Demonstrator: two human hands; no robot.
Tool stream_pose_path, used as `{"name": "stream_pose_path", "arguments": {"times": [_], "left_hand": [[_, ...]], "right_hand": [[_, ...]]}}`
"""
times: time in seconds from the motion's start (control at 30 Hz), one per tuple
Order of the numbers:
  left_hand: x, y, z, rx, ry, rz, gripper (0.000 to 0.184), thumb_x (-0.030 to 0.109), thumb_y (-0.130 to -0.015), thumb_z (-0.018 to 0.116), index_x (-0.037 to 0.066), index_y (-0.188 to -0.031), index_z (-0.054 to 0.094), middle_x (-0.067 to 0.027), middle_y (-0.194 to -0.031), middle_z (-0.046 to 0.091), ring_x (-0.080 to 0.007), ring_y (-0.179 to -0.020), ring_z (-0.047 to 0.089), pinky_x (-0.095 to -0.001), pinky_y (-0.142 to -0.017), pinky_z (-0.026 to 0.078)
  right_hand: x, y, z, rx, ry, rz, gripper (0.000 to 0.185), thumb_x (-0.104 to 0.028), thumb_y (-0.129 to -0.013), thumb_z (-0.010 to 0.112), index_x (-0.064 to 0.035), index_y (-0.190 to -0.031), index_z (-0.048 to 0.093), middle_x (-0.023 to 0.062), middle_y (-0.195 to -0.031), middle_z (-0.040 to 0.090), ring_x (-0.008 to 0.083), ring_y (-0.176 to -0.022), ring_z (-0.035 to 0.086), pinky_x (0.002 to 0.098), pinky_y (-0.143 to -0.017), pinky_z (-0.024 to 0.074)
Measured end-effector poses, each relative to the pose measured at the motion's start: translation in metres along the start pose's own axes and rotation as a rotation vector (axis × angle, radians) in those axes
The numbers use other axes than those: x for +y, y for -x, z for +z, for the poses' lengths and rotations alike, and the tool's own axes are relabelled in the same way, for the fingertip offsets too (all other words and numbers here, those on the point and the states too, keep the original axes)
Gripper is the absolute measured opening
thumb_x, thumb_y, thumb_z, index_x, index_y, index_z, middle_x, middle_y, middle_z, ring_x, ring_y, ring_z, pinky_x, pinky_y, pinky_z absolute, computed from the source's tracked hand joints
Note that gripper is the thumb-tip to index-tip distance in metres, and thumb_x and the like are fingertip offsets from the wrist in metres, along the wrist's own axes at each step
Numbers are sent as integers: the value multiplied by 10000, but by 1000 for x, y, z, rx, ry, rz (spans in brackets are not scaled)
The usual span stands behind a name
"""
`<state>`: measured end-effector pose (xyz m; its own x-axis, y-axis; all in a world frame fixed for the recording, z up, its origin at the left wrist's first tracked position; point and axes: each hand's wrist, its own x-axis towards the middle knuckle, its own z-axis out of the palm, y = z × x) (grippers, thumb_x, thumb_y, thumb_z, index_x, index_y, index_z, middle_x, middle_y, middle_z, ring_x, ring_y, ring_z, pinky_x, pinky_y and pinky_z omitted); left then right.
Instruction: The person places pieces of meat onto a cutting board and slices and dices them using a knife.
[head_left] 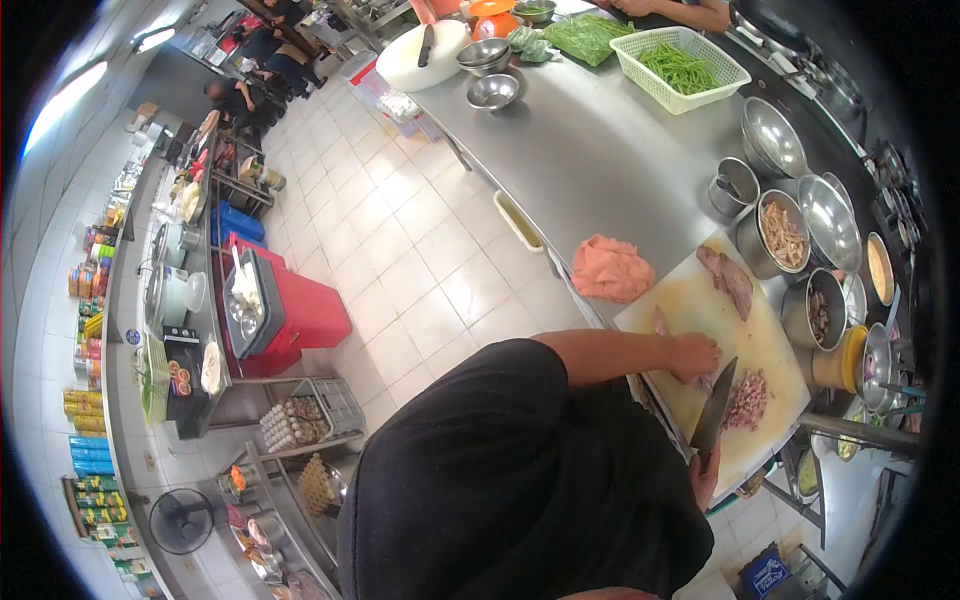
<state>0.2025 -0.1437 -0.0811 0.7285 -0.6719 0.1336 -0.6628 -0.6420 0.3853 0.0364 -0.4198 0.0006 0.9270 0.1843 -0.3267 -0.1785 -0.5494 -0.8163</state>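
Observation:
My right hand (706,474) grips the handle of a broad kitchen knife (715,410), its blade lying across the white cutting board (790,350). My left hand (694,357), fingers curled, holds down a strip of meat (660,321) that shows on both sides of it, close to the blade. Beside the knife is a heap of diced pinkish meat (746,402). A larger slab of meat (727,281) lies at the far end of the board. Just off the board sits a crumpled orange-pink cloth (612,268).
Metal pots of sliced meat (783,236) and steel bowls (772,138) line the far side of the steel counter (560,140). A basket of green beans (680,70) stands farther along, near another person's arms (690,12). Behind me are a red bin (305,315) and shelves.

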Motion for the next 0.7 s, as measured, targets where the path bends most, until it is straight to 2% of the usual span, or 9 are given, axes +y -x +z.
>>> {"name": "stream_pose_path", "arguments": {"times": [0.13, 0.23, 0.27, 0.3, 0.37, 0.43, 0.47, 0.53, 0.7], "left_hand": [[-5, -5, 7, 35, -11, 51, 209, 236, -742, 762, 127, -921, 766, -113, -1069, 669, -333, -1072, 643, -480, -937, 513], [-10, -4, 19, 190, 91, 22, 234, 246, -741, 766, 108, -930, 754, -127, -1044, 665, -348, -1070, 638, -482, -941, 502], [-16, 4, 18, 95, 88, 2, 246, 209, -776, 746, 117, -1004, 746, -133, -1216, 683, -361, -1236, 612, -518, -1078, 476], [-30, 3, 50, 279, 142, 66, 237, 200, -794, 733, 119, -1017, 739, -130, -1170, 682, -361, -1178, 621, -514, -1043, 486], [-22, 14, 15, 346, 317, 58, 231, 158, -791, 736, 105, -1015, 725, -140, -1058, 662, -386, -1063, 621, -525, -970, 490], [-16, 21, -16, 243, 313, -7, 253, 123, -814, 734, 120, -1066, 721, -132, -1078, 657, -378, -1105, 628, -515, -980, 495], [-10, 27, -24, 264, 279, -20, 251, 135, -835, 736, 132, -1086, 725, -123, -1089, 660, -372, -1114, 629, -511, -982, 494], [-3, 31, -29, 277, 227, -46, 229, 161, -860, 741, 148, -1088, 730, -104, -1100, 656, -353, -1116, 629, -502, -969, 491], [1, 31, -31, 235, 197, -39, 194, 184, -881, 732, 162, -1073, 735, -85, -1083, 644, -322, -1093, 631, -488, -939, 480]], "right_hand": [[-4, 12, 2, -48, -194, 186, 664, 38, -1032, 517, -93, -1665, 366, 184, -1542, 574, 282, -1417, 557, 357, -1134, 438], [10, 16, 3, -66, -77, -78, 659, 38, -1039, 502, -97, -1668, 363, 185, -1540, 575, 290, -1431, 546, 373, -1159, 420], [10, 16, 2, -103, -147, -72, 659, 79, -992, 482, -43, -1633, 390, 197, -1508, 588, 284, -1413, 548, 394, -1204, 383], [-2, 22, 5, -72, -105, 82, 601, 18, -1056, 489, -43, -1645, 380, 197, -1534, 575, 277, -1441, 534, 382, -1218, 357], [-25, 31, 6, -28, -89, -14, 602, 26, -1041, 511, -19, -1630, 396, 201, -1523, 586, 264, -1400, 561, 345, -1195, 368], [-44, 31, 3, -37, -20, 235, 622, -42, -1032, 613, -118, -1624, 438, 234, -1299, 717, 264, -1195, 703, 378, -1024, 530], [-24, 32, 10, 95, 140, -79, 644, -90, -1046, 634, -162, -1645, 408, 252, -1143, 757, 298, -1048, 757, 406, -911, 567], [-42, 34, 8, 36, 114, 183, 672, -120, -1052, 638, -209, -1665, 377, 241, -1061, 772, 372, -988, 769, 424, -869, 572], [-37, 29, 18, 160, 169, 48, 705, -131, -1049, 634, -259, -1679, 344, 284, -1033, 750, 468, -981, 743, 465, -832, 578]]}}
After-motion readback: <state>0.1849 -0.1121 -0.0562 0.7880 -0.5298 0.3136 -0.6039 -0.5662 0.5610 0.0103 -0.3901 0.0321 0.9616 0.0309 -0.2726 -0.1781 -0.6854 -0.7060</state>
